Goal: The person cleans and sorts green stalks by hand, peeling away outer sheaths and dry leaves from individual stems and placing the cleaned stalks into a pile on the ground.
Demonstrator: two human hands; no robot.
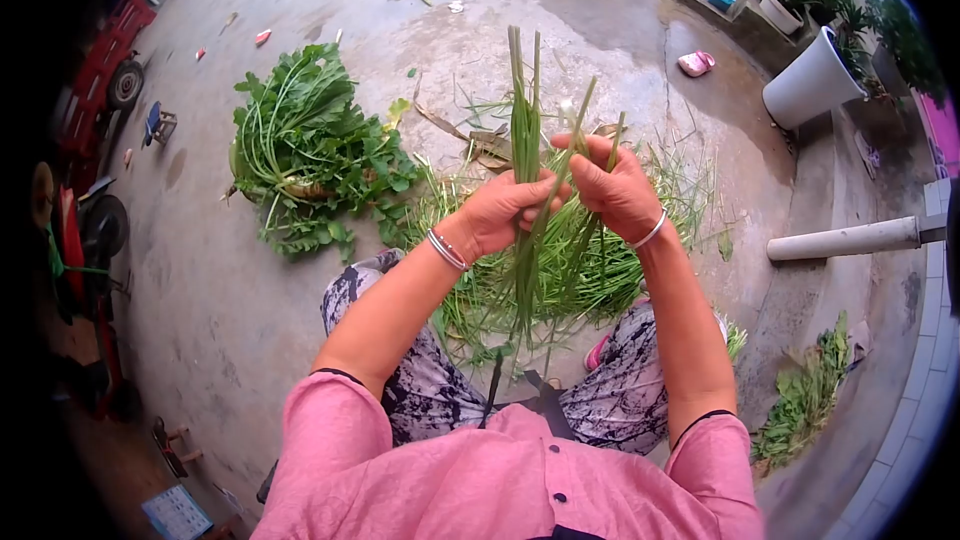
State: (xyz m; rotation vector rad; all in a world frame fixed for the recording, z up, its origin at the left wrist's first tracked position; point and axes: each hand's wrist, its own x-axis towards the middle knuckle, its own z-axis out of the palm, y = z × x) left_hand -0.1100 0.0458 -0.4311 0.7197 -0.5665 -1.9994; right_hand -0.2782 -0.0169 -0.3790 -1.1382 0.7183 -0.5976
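My left hand (508, 210) is closed round an upright bundle of long green stalks (524, 125); their thin leaves hang down below it. Close beside it on the right, my right hand (612, 185) pinches a few separate green stalks (583, 120), which cross in front of the bundle's right side. Under both hands a loose heap of long green leaves (600, 275) lies on the concrete floor between my knees. Dry brown leaves (490, 148) lie at the heap's far edge. Some fingertips of my right hand are partly hidden by the stalks.
Left of the heap lies a big pile of leafy greens (315, 150). More greens (805, 395) lie at the lower right. A white pipe (845, 239), a tall white pot (813, 80) and a pink shoe (696, 63) are on the right; a red vehicle (100, 70) stands far left.
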